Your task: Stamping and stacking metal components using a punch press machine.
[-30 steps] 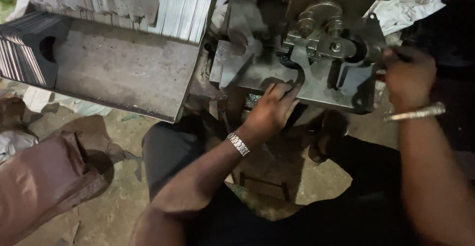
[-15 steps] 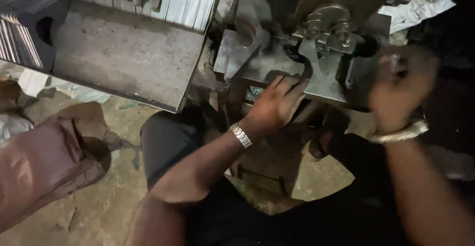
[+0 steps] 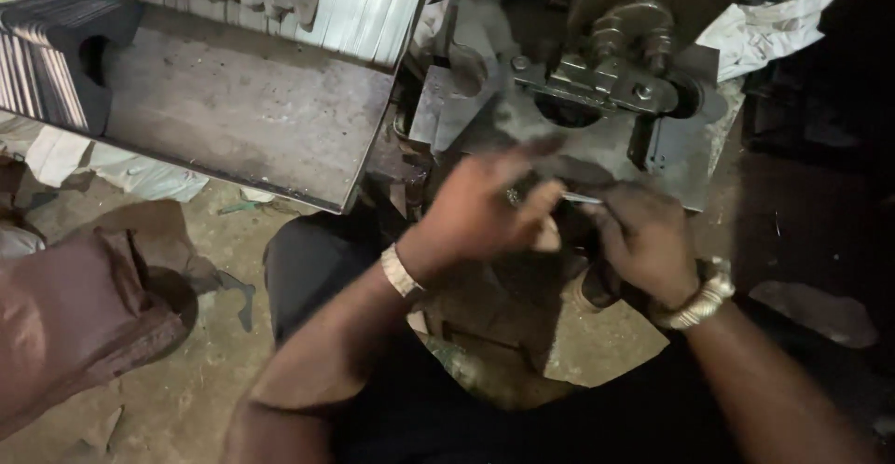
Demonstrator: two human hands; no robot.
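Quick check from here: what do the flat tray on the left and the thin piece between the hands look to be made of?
The tray: likely steel sheet, dull grey, scuffed, with a thin folded edge. The thin piece between the left hand and right hand: probably bright metal, given its pale glint, though it is small and blurred.

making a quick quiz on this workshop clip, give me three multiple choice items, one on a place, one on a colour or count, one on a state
1. Where does the stack of thin metal plates lie?
A. on the left end of the metal tray
B. on the floor
C. in the person's lap

2. How many wrists bear a band?
A. none
B. one
C. two

3. What is the right hand doing?
A. lying flat and open
B. pinching a small thin metal piece
C. gripping a hammer

Answers: 1 A, the stack sits at the tray's left end. 2 C, a watch on the left wrist, a bracelet on the right. 3 B, its fingertips close on the piece, next to the left hand.
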